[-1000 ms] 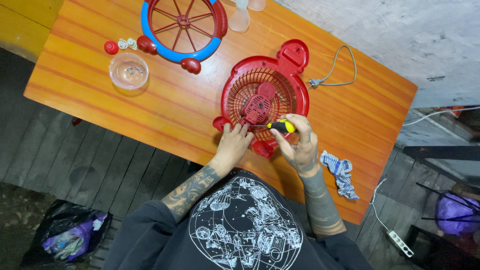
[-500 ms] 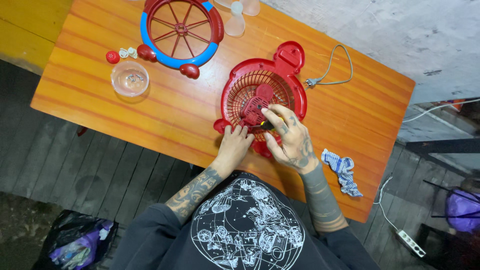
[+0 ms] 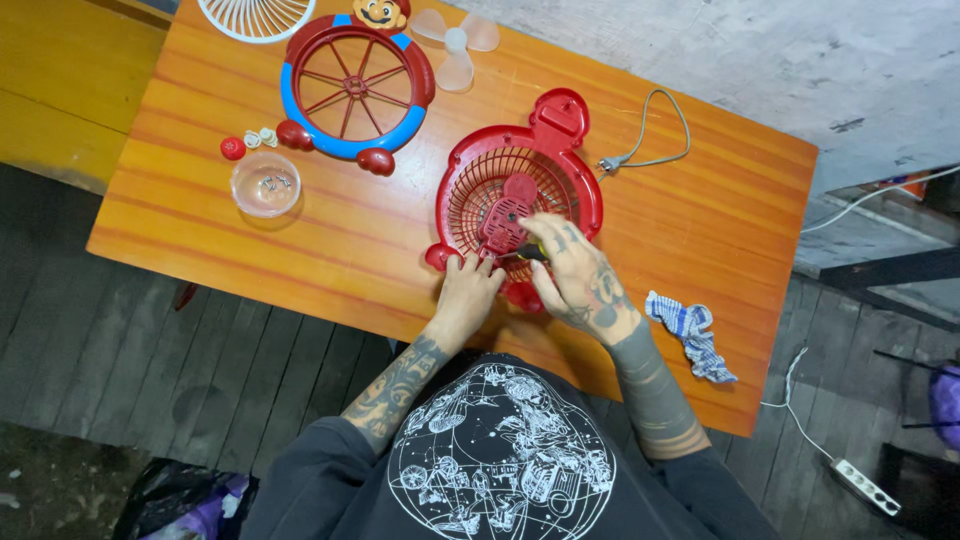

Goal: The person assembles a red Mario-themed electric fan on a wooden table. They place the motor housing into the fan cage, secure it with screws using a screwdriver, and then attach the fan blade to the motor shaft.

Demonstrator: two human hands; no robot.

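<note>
Two hands on red fan grille (image 3: 500,165), right hand (image 3: 575,270) grip holding screwdriver (image 3: 530,252), left hand (image 3: 468,290) pressing rim, checked cloth (image 3: 688,330) beside.

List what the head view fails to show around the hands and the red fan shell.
- Screwdriver tip: hidden in the head view by the right hand and the motor housing.
- Small parts in the clear bowl: too small to identify.
- White grille: cut off by the top edge.
- Left hand fingertips: tucked against the red fan shell; grip unclear.

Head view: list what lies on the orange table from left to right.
Small red cap → clear bowl → red-and-blue fan ring → red fan grille → grey power plug → checked cloth.
</note>
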